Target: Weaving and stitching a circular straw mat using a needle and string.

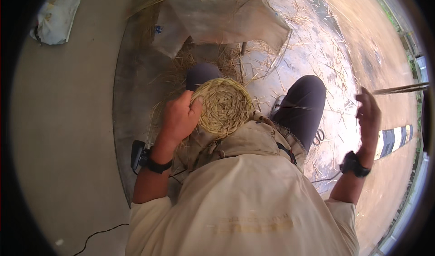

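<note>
Straw-yellow woven basket (225, 107) over the lap (256, 138), its rim gripped by the left hand (180, 116); the right hand (369, 111) is well apart, its blurred fingers' hold unclear.

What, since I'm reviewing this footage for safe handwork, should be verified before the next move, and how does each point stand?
1. Left hand on the edge of the woven straw piece: ok, gripping its left side.
2. Right hand clear of the piece: ok, raised apart from it at the right.
3. Thin strand in the right hand: cannot tell; it fades before the blurred hand.
4. Wrist devices strapped on: ok, one on each wrist.
5. Ground free of loose straw: not ok, bits lie scattered.
</note>
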